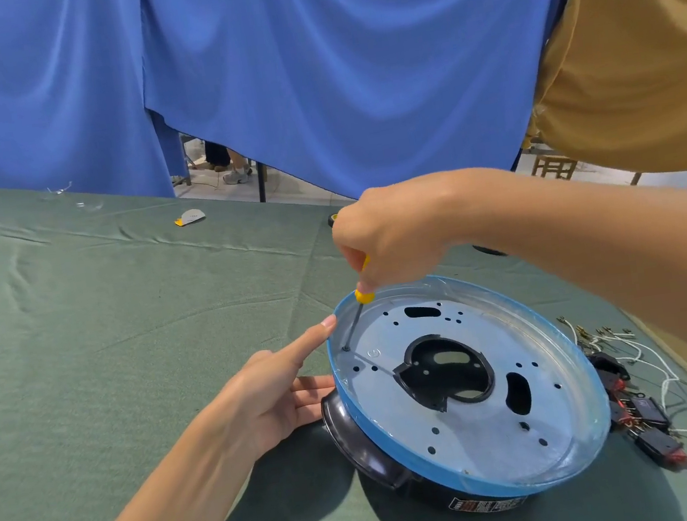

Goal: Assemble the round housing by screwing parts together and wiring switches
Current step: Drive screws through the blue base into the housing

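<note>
Gripping screwdriver (pixel 364 295): right hand (pixel 391 236) | left hand (pixel 272 396) straight-fingered against housing (pixel 480 431) | green tablecloth (pixel 122 335) | blue curtain (pixel 305 67) behind

A big blue cloth (pixel 305 67) hung like a wall on the far side, with a brown cloth (pixel 636 64) at the far right. A wrinkled green tablecloth (pixel 101 338) lay spread out near us. Under the hanging cloths, a pale floor (pixel 208 191) and a wooden chair (pixel 554 168) showed in bright light.

The housing (pixel 469 384) sits on the table (pixel 101 338), near right; switches (pixel 646 416) lie just right of it, a scrap (pixel 190 217) far left.
</note>
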Demonstrator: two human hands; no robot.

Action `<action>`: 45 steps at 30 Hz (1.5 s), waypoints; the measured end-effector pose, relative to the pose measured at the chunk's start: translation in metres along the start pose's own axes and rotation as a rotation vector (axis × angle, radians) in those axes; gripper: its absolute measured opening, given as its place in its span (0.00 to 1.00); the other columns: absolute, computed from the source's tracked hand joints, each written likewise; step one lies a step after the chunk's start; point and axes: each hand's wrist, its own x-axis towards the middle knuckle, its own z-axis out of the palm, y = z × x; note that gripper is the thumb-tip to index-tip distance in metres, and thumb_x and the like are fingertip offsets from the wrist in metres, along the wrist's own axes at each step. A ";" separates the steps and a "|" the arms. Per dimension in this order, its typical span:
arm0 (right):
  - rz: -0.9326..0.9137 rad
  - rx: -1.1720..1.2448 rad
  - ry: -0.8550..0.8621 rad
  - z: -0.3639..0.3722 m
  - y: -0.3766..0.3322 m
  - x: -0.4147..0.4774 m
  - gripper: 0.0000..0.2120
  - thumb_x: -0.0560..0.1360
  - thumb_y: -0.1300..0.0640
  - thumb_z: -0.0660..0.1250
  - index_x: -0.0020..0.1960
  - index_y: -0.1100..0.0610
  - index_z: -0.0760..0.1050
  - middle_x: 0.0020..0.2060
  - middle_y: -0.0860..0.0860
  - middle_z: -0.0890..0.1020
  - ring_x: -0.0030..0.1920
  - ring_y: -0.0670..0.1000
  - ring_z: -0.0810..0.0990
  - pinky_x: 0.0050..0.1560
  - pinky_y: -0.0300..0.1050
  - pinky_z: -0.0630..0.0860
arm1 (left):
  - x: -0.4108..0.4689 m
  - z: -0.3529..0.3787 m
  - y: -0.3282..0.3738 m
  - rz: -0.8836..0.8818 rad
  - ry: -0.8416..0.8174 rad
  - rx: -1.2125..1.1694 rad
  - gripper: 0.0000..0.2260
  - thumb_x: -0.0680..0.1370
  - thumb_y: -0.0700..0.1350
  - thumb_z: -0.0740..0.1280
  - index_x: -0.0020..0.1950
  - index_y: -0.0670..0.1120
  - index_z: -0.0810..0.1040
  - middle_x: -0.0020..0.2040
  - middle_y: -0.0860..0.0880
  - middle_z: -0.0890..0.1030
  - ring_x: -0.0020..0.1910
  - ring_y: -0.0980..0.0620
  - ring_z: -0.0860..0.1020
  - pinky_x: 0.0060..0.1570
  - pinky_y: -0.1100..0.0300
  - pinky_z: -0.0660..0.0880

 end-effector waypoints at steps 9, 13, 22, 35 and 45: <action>0.076 -0.022 0.097 0.015 -0.005 0.006 0.17 0.80 0.62 0.58 0.33 0.58 0.63 0.28 0.53 0.67 0.28 0.50 0.63 0.25 0.41 0.57 | 0.002 0.000 0.000 -0.001 0.016 0.009 0.57 0.50 0.58 0.83 0.72 0.45 0.59 0.31 0.41 0.83 0.29 0.45 0.81 0.31 0.55 0.79; 0.080 0.079 -0.009 0.010 0.000 0.002 0.18 0.81 0.48 0.60 0.39 0.60 0.72 0.31 0.54 0.74 0.31 0.53 0.70 0.27 0.40 0.61 | 0.002 -0.001 0.000 0.004 0.007 0.004 0.53 0.50 0.58 0.83 0.67 0.45 0.61 0.32 0.41 0.83 0.29 0.45 0.82 0.30 0.55 0.79; -0.168 0.168 0.122 0.003 -0.001 -0.004 0.06 0.75 0.59 0.67 0.42 0.54 0.82 0.26 0.47 0.80 0.27 0.36 0.75 0.20 0.30 0.66 | 0.002 -0.002 0.001 0.006 0.002 -0.002 0.50 0.52 0.56 0.83 0.65 0.45 0.60 0.31 0.41 0.83 0.30 0.44 0.82 0.30 0.56 0.79; 0.229 0.618 0.038 0.011 0.001 0.015 0.12 0.77 0.66 0.61 0.35 0.59 0.72 0.18 0.46 0.76 0.29 0.50 0.79 0.42 0.45 0.81 | 0.006 -0.003 0.000 -0.003 0.010 0.004 0.51 0.48 0.57 0.83 0.64 0.42 0.63 0.30 0.41 0.83 0.28 0.45 0.81 0.28 0.56 0.78; -0.026 0.213 0.045 0.001 0.005 -0.008 0.02 0.73 0.57 0.70 0.46 0.52 0.80 0.33 0.47 0.83 0.34 0.43 0.78 0.28 0.39 0.71 | 0.004 -0.002 -0.001 -0.004 0.000 -0.014 0.53 0.48 0.56 0.84 0.65 0.41 0.64 0.30 0.41 0.83 0.28 0.45 0.81 0.29 0.57 0.78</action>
